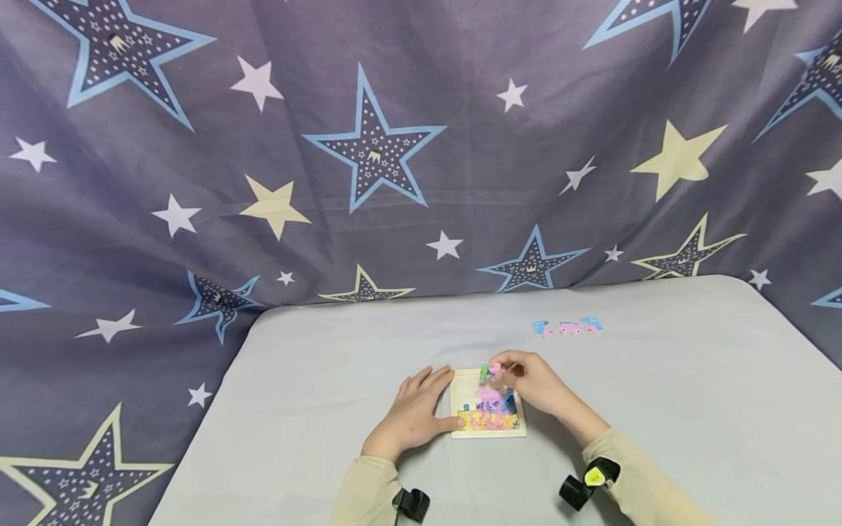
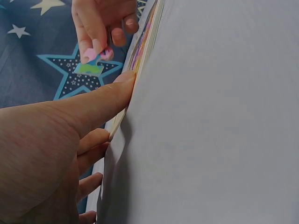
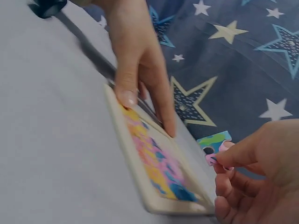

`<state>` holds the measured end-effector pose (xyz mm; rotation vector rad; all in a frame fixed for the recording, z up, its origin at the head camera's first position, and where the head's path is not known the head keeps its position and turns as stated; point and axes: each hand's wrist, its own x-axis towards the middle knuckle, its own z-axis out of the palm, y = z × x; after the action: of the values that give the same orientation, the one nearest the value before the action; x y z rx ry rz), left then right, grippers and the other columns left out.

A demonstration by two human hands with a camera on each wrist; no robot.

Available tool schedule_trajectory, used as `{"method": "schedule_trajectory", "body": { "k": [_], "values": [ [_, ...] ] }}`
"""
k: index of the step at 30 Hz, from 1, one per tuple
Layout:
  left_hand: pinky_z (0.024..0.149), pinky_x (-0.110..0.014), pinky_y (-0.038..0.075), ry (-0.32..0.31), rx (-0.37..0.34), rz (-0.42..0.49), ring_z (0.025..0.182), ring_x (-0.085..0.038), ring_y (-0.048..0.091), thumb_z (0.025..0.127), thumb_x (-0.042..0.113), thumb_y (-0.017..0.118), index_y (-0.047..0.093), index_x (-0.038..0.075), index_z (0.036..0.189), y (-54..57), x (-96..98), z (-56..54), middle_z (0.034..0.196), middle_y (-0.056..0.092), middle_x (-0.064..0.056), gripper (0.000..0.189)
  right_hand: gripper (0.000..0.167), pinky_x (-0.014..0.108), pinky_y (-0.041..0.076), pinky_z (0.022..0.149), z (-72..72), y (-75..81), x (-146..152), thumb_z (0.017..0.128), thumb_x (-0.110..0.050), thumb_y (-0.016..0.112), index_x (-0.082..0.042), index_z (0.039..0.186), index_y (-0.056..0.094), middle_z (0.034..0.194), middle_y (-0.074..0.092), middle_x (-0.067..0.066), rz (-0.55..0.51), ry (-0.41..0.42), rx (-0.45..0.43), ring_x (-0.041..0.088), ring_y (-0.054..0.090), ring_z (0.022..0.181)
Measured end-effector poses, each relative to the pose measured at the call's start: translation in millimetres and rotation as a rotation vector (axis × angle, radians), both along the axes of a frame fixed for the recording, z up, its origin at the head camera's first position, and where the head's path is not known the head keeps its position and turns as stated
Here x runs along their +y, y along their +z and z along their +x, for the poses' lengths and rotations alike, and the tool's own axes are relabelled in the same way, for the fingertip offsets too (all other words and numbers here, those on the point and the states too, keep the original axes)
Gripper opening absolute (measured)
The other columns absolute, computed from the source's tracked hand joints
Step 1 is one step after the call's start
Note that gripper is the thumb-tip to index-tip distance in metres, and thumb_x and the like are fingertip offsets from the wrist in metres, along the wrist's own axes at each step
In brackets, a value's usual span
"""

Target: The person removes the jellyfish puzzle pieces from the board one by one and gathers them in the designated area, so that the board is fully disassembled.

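R hand up over the far side of the tray, thumb & fingertips clamped on one puzzle pc. Head cam gives only a bit of it, green & pink w/ fingers covering the rest; R wrist cam shows more: green edge, blue area, dark round spot, pink part at the fingertips. L wrist cam adds the height: pc is in the air, apart from the tray. L hand at the tray's L side, fingers straight & slightly apart, thumb on the near L corner, index fingertip by the far L corner. Tray flat on the table, pale rim; yellow pcs along the near side, pink & blue beyond, far L part bare. L wrist cam gets the tray nearly edge-on, so little pic there. Head cam alone has the loose pcs, pink & blue, in a row farther back, R of the tray.
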<state>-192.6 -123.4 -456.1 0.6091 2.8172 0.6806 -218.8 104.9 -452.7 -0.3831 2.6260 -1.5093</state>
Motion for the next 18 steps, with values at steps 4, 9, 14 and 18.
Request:
{"method": "schedule_trajectory", "body": {
  "k": [4,9,14,18],
  "values": [
    [0.112,-0.049,0.01,0.003,-0.005,0.003,0.138,-0.028,0.016,0.078,0.05,0.064,0.031,0.016,0.143,-0.1,0.4,-0.2,0.149,0.026,0.001,0.08,0.019,0.024,0.044,0.058,-4.4,4.3,12,0.084,-0.007,0.06,-0.005,0.102,0.066,0.086,0.064,0.006,-0.003,-0.039,0.002,0.016,0.051,0.071],
    [0.112,-0.049,0.01,0.005,-0.01,0.009,0.138,-0.028,0.016,0.078,0.049,0.064,0.031,0.016,0.143,-0.6,0.0,-0.1,0.149,0.026,0.001,0.08,0.022,0.024,0.045,0.052,-9.9,7.3,29,0.086,-0.008,0.058,-0.004,0.107,0.065,0.082,0.063,0.011,-0.007,-0.073,0.019,0.02,0.052,0.068],
    [0.112,-0.049,0.01,0.001,-0.005,0.006,0.138,-0.028,0.015,0.078,0.049,0.064,0.03,0.016,0.143,-1.2,-0.4,-0.3,0.149,0.026,0.001,0.08,0.027,0.028,0.048,0.048,-15.9,6.2,45,0.084,-0.007,0.061,0.0,0.11,0.061,0.083,0.062,0.016,-0.062,-0.082,0.007,0.024,0.054,0.063],
    [0.112,-0.049,0.01,-0.003,-0.001,0.005,0.138,-0.028,0.016,0.078,0.05,0.063,0.031,0.016,0.143,-1.2,-0.5,-0.6,0.149,0.026,0.001,0.08,0.03,0.029,0.049,0.05,-20.3,5.0,58,0.082,-0.006,0.063,0.005,0.109,0.056,0.085,0.062,0.016,-0.1,-0.129,0.004,0.023,0.057,0.064]
  ]
}}
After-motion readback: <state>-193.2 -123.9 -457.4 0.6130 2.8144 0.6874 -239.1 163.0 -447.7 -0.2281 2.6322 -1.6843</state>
